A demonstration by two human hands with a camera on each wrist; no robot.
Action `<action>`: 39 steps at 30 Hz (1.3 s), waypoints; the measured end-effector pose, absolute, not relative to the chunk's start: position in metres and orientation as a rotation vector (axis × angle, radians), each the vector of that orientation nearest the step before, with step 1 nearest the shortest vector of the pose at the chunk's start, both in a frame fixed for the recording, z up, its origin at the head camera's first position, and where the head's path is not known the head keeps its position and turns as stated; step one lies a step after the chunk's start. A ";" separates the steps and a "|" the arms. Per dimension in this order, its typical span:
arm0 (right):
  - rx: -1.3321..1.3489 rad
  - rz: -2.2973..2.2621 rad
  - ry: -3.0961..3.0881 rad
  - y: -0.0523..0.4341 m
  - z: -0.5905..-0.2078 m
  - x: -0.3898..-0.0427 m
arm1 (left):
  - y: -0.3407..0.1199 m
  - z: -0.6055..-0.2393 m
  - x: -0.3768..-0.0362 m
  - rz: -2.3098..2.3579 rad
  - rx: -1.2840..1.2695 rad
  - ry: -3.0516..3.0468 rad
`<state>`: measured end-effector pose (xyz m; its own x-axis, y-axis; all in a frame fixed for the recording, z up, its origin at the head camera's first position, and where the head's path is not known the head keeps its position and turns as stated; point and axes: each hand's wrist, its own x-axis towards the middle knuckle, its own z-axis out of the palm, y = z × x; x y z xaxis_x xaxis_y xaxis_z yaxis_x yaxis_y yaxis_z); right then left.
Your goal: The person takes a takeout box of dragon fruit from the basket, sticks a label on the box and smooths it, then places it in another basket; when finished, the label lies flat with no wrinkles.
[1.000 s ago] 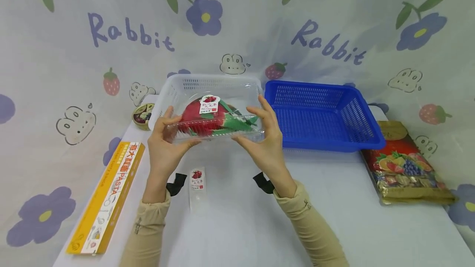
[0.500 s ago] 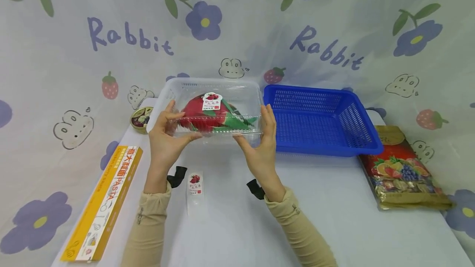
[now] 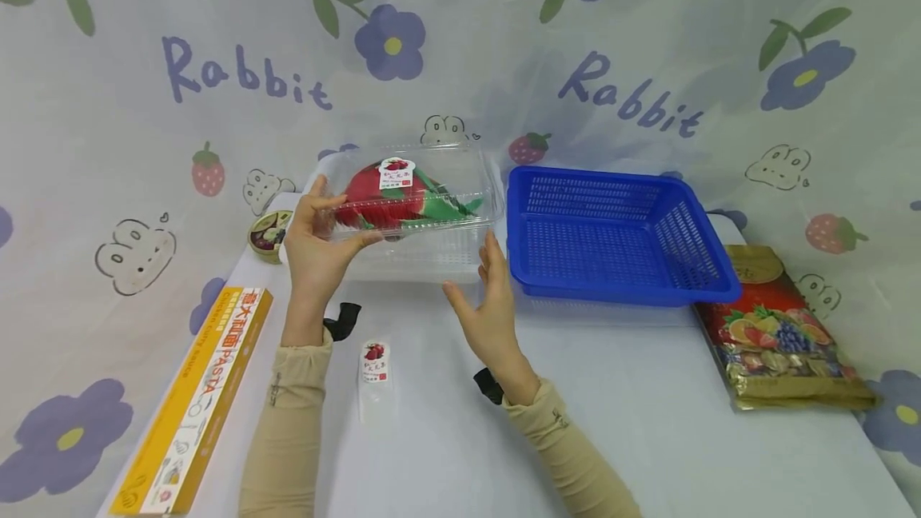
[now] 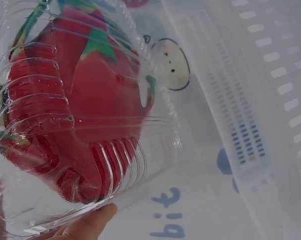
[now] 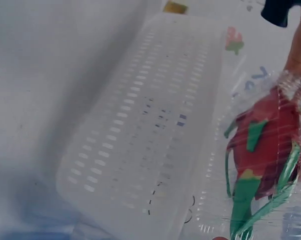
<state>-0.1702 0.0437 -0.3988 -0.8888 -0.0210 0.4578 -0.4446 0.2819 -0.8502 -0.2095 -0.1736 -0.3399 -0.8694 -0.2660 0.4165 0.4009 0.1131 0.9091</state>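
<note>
"Rabbit" curtain point(image 3: 237, 74) behind; left hand point(image 3: 314, 240) holds clamshell point(image 3: 410, 190) (labelled).

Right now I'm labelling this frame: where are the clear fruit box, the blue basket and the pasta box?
clear fruit box point(image 3: 413, 194), head view, red fruit under the lid.
blue basket point(image 3: 619, 240), head view, mesh floor.
pasta box point(image 3: 209, 386), head view, printed top face.

"Rabbit" printed twice on backdrop cloth point(image 3: 647, 38), in purple letters. "PASTA" plus Chinese characters read on yellow box point(image 3: 194, 402) at surface's left edge. Labels on clear fruit box point(image 3: 410, 186) too small to read.
</note>
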 end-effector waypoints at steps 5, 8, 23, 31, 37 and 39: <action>0.492 1.529 -2.238 0.042 -0.417 -0.173 | -0.172 -0.337 -0.218 -1.809 -0.128 -1.915; 0.534 1.457 -2.278 0.040 -0.428 -0.174 | -0.171 -0.339 -0.224 -1.830 -0.110 -1.915; 0.536 0.910 -2.513 0.037 -0.451 -0.178 | -0.163 -0.343 -0.257 -1.770 0.009 -2.088; 0.498 0.845 -2.487 0.038 -0.456 -0.179 | -0.159 -0.343 -0.276 -1.759 0.021 -2.148; 0.504 0.846 -2.490 0.038 -0.456 -0.181 | -0.157 -0.345 -0.289 -1.707 0.038 -2.264; 0.509 0.838 -2.497 0.038 -0.457 -0.182 | -0.158 -0.347 -0.292 -1.695 0.052 -2.286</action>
<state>-0.1818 0.0382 -0.4571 -0.8281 -0.1966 0.5250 -0.4735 0.7466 -0.4673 -0.2925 -0.1576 -0.3469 -0.9561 -0.2018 0.2125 0.1446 0.3055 0.9411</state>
